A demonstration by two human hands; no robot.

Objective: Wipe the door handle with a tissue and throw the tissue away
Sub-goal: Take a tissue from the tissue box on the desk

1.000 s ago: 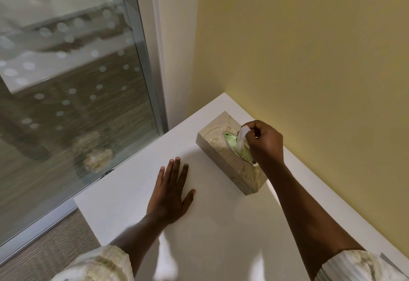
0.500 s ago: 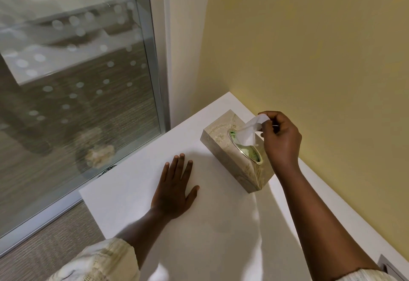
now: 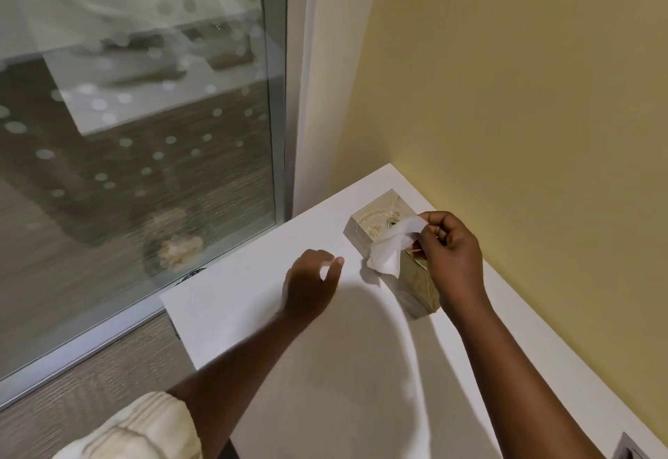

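Note:
A white tissue [image 3: 392, 248] hangs from my right hand [image 3: 450, 254], pinched between thumb and fingers just above the beige patterned tissue box [image 3: 376, 223]. The tissue is out of the box slot and droops over the box's near side. The box sits on a white table [image 3: 318, 368] near the yellow wall. My left hand [image 3: 311, 287] hovers over the table to the left of the box, fingers curled and apart, holding nothing. No door handle or bin is in view.
A glass panel with frosted dots [image 3: 137, 133] in a grey metal frame [image 3: 278, 97] stands to the left of the table. The yellow wall [image 3: 506, 97] borders the table on the right. Brown carpet [image 3: 83, 397] shows at lower left.
My right hand has pulled the tissue up and free of the box. My left hand has lifted off the table, where it lay flat, and curled its fingers. The camera has shifted left.

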